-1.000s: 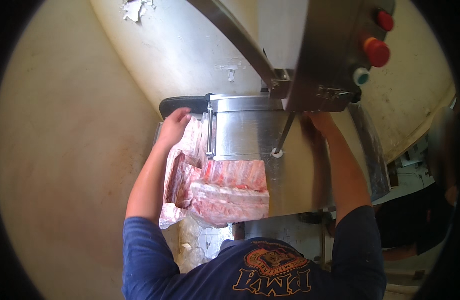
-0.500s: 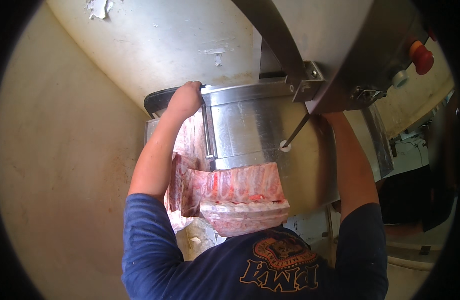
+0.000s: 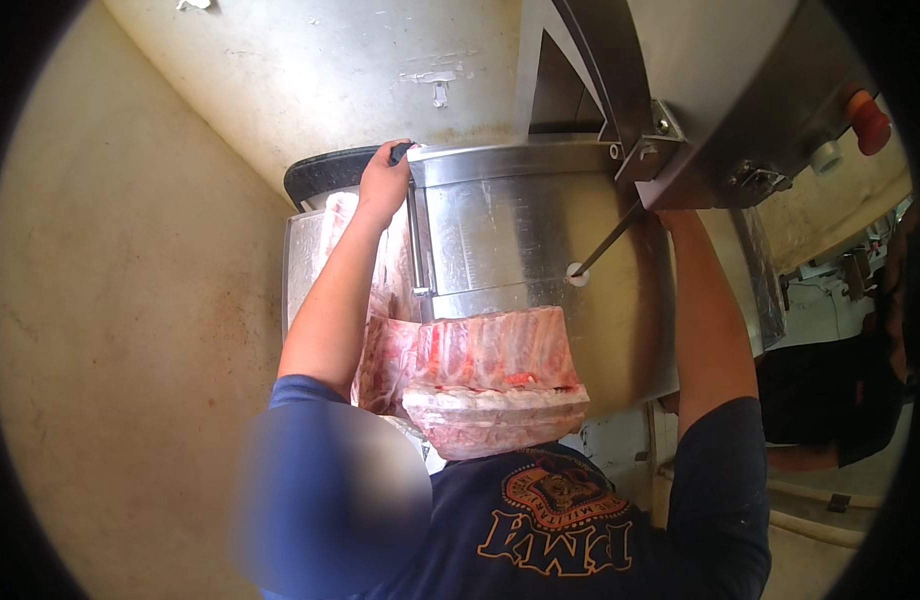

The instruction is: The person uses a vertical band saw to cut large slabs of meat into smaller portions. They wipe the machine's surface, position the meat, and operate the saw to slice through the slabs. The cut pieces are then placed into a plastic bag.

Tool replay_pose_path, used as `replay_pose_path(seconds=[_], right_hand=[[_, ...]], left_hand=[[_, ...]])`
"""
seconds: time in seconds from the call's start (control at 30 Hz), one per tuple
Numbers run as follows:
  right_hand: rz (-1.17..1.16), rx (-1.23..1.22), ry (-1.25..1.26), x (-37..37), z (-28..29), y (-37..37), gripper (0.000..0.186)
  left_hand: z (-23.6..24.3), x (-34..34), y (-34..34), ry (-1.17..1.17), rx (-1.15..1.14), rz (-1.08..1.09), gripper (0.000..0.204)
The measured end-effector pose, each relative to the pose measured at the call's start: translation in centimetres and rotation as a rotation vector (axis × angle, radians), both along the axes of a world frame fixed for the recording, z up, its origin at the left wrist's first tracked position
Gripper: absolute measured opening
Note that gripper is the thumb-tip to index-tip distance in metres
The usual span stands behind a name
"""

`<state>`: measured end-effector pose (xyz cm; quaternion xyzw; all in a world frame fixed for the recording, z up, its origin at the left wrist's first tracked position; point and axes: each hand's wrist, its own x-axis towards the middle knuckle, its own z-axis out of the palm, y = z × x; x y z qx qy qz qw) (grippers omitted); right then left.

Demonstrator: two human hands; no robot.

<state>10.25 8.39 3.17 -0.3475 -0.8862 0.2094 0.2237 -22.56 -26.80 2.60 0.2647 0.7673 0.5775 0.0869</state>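
Cream-painted wall (image 3: 150, 300) fills the left, up to the side edge of one steel table (image 3: 620, 345). One black curved guard (image 3: 325, 172) lies at the far left corner. Beside it the left hand (image 3: 383, 190) is closed round one black handle (image 3: 400, 152). Pale meat (image 3: 342, 215) lies under and beside that forearm; its pieces cannot be counted. Next comes one steel rod (image 3: 417, 240), then one flat steel plate (image 3: 500, 235). Nearer, one rib slab (image 3: 495, 365) lies at the table's near edge, close to the dark blue shirt (image 3: 600, 480). Steel surface lies between the slab and one thin blade (image 3: 610, 238), which stands well apart in one white round insert (image 3: 577, 274). The right hand (image 3: 677, 218) is mostly hidden behind the saw housing (image 3: 720, 150); whether it grips anything, I cannot tell. Two buttons, one red (image 3: 868, 125), one pale (image 3: 826, 158), precede one co-worker (image 3: 830, 400) in black.
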Motion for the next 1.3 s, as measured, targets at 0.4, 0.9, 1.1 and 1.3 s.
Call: replay_pose_path(seconds=[0.4,0.9,1.1,1.3], right_hand=[[0.064,-0.245,-0.089,7.3,3.4,-6.3,0.026],[0.027,-0.277,0.113,12.1,0.4,-8.8,0.029],[0.055,-0.368,0.126,12.0,1.4,-9.7,0.018],[0.048,-0.33,0.088,11.9,1.8,-10.2,0.021]], left_hand=[[0.5,6.0,-5.3,-0.111,-0.111,-0.088,0.031],[0.5,10.0,-8.9,-0.304,0.026,-0.199,0.032],[0.5,10.1,-9.1,-0.295,0.025,-0.212,0.034],[1.4,10.4,-9.3,-0.262,-0.018,-0.22,0.037]])
